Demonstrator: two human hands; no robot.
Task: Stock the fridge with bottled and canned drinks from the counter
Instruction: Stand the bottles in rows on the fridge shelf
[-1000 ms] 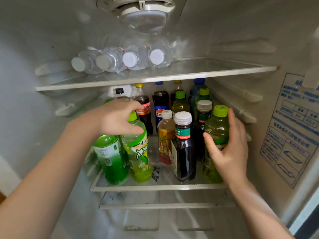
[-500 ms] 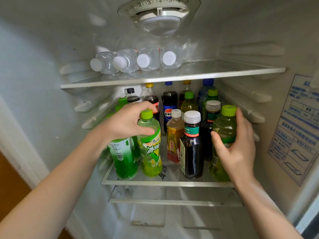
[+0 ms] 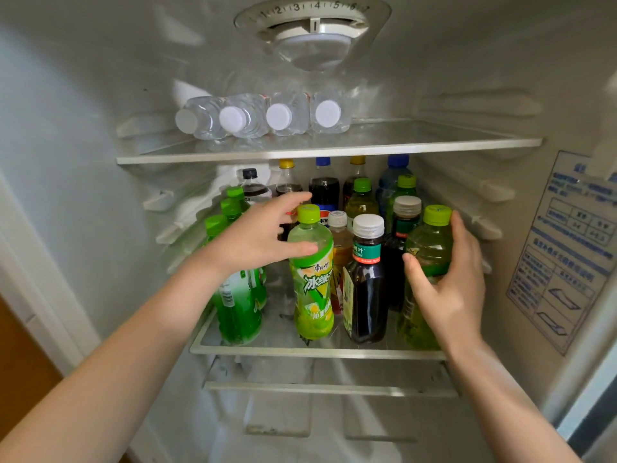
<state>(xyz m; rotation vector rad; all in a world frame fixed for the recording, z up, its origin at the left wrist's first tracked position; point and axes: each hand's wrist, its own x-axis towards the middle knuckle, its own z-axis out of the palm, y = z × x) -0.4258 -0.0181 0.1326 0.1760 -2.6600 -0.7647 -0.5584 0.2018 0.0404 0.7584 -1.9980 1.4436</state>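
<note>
Right hand (image 3: pixel 447 282) wraps the green tea bottle (image 3: pixel 430 242); left hand (image 3: pixel 263 232) is spread wide at the lime-green bottle (image 3: pixel 312 279).
Both bottles stand upright on the middle shelf (image 3: pixel 267 350), flanking the dark bottle (image 3: pixel 365 285): tea just right of it, lime-green just left. The left thumb touches the lime-green bottle's shoulder, with the fingers straight behind its cap. All three crowd the shelf's front rim, so a careless tug or sideways nudge would likely tip one forward off it, or into the dark bottle.

Arms outstretched, left hand (image 3: pixel 263 235) spread, right hand (image 3: pixel 454 282) cupped
</note>
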